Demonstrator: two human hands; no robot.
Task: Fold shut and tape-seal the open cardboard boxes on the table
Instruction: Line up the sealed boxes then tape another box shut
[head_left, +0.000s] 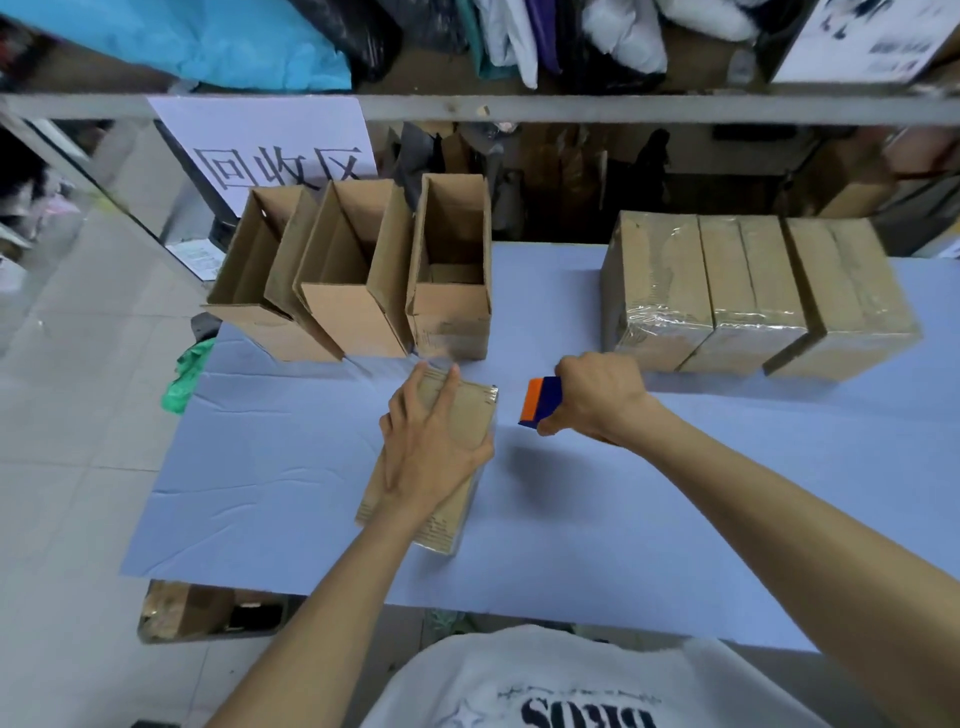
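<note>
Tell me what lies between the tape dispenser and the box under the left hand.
The head view shows only bare blue table cover between the tape dispenser in the right hand and the box under the left hand.

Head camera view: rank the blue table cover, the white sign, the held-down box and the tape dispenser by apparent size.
1. blue table cover, largest by far.
2 and 3. white sign and held-down box: about alike; the box is nearer and both are partly covered, so unranked.
4. tape dispenser, smallest.
</note>
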